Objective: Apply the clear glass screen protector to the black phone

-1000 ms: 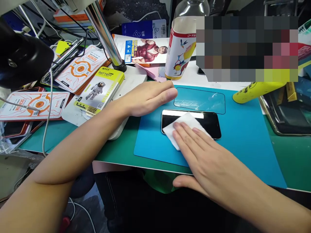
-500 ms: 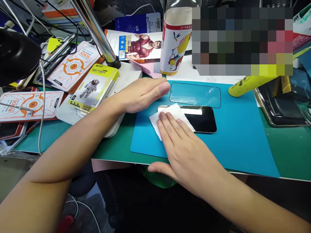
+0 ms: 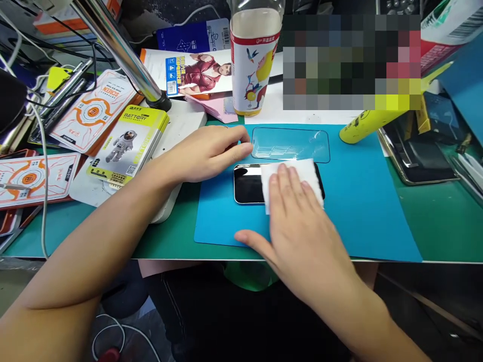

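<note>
Smooth blue mat (image 3: pixel 370 216); wipe (image 3: pixel 306 170) on glossy phone (image 3: pixel 248 187).

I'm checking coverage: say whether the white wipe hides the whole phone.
No, the wipe under the right hand leaves the left end of the phone bare.

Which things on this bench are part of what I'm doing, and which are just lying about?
Part of the job, it seems:
White wipe, under your right hand
Smartphone, partly beneath the wipe
Clear screen protector, beside the phone
Blue mat, under both

Apparently just lying about:
Astronaut-print battery box
Orange-and-white "SCREEN" boxes
Bird-label bottle
</note>
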`<action>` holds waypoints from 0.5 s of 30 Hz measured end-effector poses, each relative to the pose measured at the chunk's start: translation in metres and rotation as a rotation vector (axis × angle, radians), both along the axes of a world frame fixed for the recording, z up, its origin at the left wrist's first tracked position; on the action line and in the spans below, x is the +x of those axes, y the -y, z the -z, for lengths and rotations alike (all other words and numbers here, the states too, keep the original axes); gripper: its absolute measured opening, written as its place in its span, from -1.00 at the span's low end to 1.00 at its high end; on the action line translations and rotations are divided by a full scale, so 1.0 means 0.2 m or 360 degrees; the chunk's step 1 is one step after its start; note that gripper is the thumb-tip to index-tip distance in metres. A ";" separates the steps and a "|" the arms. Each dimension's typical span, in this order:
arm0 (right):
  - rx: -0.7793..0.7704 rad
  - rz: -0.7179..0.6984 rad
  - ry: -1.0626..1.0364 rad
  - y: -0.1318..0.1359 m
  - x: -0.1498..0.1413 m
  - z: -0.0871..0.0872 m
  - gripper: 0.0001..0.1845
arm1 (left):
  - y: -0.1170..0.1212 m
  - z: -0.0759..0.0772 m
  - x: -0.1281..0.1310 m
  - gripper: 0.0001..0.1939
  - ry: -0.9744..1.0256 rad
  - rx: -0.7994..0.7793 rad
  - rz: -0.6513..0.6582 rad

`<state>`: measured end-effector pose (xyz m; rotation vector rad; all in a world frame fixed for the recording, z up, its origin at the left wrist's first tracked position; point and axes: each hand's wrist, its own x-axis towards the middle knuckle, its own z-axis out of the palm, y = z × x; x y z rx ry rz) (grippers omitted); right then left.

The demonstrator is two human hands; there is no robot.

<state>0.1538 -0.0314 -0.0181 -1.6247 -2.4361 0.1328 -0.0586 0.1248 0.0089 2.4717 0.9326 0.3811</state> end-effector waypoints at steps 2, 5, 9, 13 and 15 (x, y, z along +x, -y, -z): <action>0.0005 -0.0029 -0.0006 -0.02 -0.12 0.00 0.27 | 0.00 0.00 0.00 -0.67 -0.0018 -0.0001 -0.0008; 0.0054 -0.0164 0.0019 -0.04 -0.23 0.00 0.28 | -0.01 -0.01 0.00 -0.76 -0.0013 -0.0007 -0.0035; 0.0006 -0.0369 0.0023 -0.04 -0.18 -0.01 0.22 | -0.01 -0.01 -0.01 -0.75 -0.0019 -0.0009 -0.0042; 0.0001 -0.0253 0.0106 -0.02 0.03 -0.02 0.11 | -0.01 0.00 -0.01 -0.75 -0.0027 0.0017 -0.0038; 0.0042 -0.0186 0.0128 -0.01 0.13 -0.02 0.09 | -0.02 0.00 -0.01 -0.75 -0.0030 0.0021 -0.0032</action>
